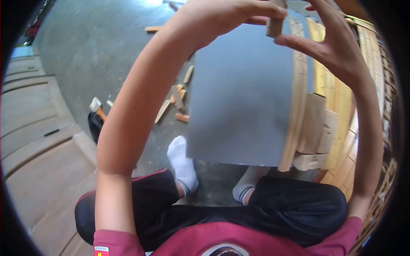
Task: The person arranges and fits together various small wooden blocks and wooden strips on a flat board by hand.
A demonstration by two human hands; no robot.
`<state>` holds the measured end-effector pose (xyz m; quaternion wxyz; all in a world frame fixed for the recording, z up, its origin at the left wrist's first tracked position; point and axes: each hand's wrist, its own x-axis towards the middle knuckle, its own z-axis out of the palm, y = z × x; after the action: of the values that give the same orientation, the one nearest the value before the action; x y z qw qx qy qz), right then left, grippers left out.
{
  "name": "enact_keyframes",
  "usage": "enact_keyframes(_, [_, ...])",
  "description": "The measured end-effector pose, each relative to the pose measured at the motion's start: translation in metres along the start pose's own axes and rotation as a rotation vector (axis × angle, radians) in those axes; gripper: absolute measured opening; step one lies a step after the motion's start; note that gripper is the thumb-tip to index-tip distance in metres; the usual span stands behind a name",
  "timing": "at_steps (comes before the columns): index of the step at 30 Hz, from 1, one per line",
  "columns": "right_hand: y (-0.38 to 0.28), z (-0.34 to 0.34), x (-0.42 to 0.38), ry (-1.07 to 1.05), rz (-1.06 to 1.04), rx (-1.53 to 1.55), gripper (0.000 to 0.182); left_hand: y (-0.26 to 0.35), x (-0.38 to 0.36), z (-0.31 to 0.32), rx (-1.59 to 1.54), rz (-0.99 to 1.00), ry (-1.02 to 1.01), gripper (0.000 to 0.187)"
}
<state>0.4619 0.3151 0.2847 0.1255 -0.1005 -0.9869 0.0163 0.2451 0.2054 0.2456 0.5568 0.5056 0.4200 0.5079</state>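
Near the top edge of the view, my left hand [239, 13] grips a small wooden block [275, 26], its fingers pressed against the upper part. My right hand [326, 45] is open beside it, the thumb stretched out to the block's lower end and the other fingers spread higher up, partly cut off by the frame. Beneath both hands is a large grey board [239, 94]. A long wooden strip [294, 102] with dark marks lies along the board's right side.
Wooden pieces [311, 123] and yellowish planks [341, 102] lie right of the board. Several offcuts [177, 97] are scattered on the concrete floor [85, 55]. Wooden panels [38, 162] line the left, near a brush [98, 109]. My socked feet [181, 164] are at the board's near edge.
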Motion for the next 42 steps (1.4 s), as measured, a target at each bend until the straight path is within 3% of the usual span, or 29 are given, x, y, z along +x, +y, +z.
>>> enact_keyframes(2, [-0.008,0.014,0.0,-0.029,-0.028,0.054,0.091,-0.012,-0.003,-0.025,-0.048,-0.049,-0.212,0.065])
enact_keyframes(4, [-0.02,0.03,-0.005,-0.052,-0.042,0.098,0.086,0.005,-0.028,-0.035,0.078,-0.157,-0.204,0.056])
enact_keyframes(5, [-0.024,0.046,-0.014,0.014,-0.047,0.002,0.083,0.009,-0.038,-0.046,0.152,-0.211,-0.143,0.052])
enact_keyframes(6, [-0.031,0.047,-0.014,-0.055,-0.036,-0.033,0.096,0.004,-0.044,-0.065,0.219,-0.269,-0.027,0.049])
enact_keyframes(7, [-0.038,0.046,-0.017,-0.154,-0.004,0.061,0.095,-0.019,-0.045,-0.102,0.299,-0.311,0.089,0.046])
enact_keyframes(9, [-0.05,0.054,-0.027,-0.204,0.044,0.035,0.1,-0.08,-0.071,-0.173,0.54,-0.228,0.373,0.042])
enact_keyframes(10, [-0.053,0.057,-0.031,-0.205,0.054,0.023,0.102,-0.117,-0.093,-0.213,0.726,-0.377,0.503,0.037])
enact_keyframes(11, [-0.055,0.059,-0.034,-0.211,0.067,0.008,0.104,-0.159,-0.114,-0.25,1.028,-0.537,0.572,0.043])
enact_keyframes(13, [-0.054,0.057,-0.035,-0.224,0.092,0.004,0.108,-0.208,-0.161,-0.253,1.203,-0.753,0.622,0.048])
enact_keyframes(15, [-0.051,0.048,-0.033,-0.248,0.11,0.034,0.111,-0.214,-0.182,-0.221,1.335,-1.0,0.587,0.05])
enact_keyframes(18, [-0.052,0.046,-0.039,-0.275,0.203,-0.015,0.112,-0.221,-0.197,-0.213,1.289,-0.867,0.545,0.052])
enact_keyframes(22, [-0.046,0.048,-0.044,-0.221,0.179,-0.004,0.097,-0.211,-0.197,-0.203,1.356,-0.714,0.342,0.054])
enact_keyframes(25, [-0.037,0.046,-0.042,-0.108,0.112,0.01,0.087,-0.227,-0.201,-0.209,1.421,-0.641,0.354,0.045])
enact_keyframes(27, [-0.029,0.038,-0.038,0.012,0.01,-0.062,0.079,-0.233,-0.2,-0.215,1.29,-0.656,0.449,0.039])
enact_keyframes(30, [-0.043,-0.006,-0.024,-0.124,0.3,0.167,0.076,-0.237,-0.2,-0.244,1.12,-0.395,0.75,0.035])
enact_keyframes(32, [-0.017,-0.012,-0.029,-0.125,0.373,0.242,0.073,-0.195,-0.174,-0.25,1.086,-0.303,0.888,0.034])
enact_keyframes(35, [0.02,-0.005,-0.037,-0.005,0.376,0.313,0.068,-0.117,-0.12,-0.261,1.121,-0.046,0.904,0.038])
enact_keyframes(38, [0.018,-0.019,-0.035,-0.055,0.464,0.621,0.069,-0.032,-0.059,-0.238,1.01,0.186,0.898,0.049])
enact_keyframes(40, [-0.005,-0.042,-0.031,-0.132,0.382,0.735,0.074,0.021,-0.026,-0.186,1.011,0.279,0.768,0.052])
enact_keyframes(42, [-0.031,-0.055,-0.025,-0.157,0.365,0.808,0.079,0.05,0.002,-0.157,0.788,0.318,0.536,0.054])
